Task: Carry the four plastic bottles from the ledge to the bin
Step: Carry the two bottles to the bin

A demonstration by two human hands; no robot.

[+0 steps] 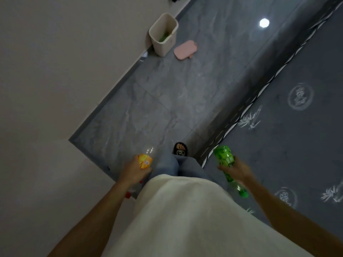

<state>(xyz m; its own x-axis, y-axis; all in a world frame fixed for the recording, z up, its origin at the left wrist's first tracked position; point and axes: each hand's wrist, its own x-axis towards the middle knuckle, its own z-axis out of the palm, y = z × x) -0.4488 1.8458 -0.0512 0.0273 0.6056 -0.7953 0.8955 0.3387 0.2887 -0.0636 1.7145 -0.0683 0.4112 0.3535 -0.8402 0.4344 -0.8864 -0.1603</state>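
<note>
Bin [163,34] ahead by the wall [55,62], lid [185,50] just right.

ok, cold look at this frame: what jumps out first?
The bright green bottle in the right hand and the clear bottle with an orange label in the left hand, both low in the frame beside the legs. Next, the open beige bin against the wall at top centre, something green inside, with a pink lid flat on the grey floor beside it.
</note>
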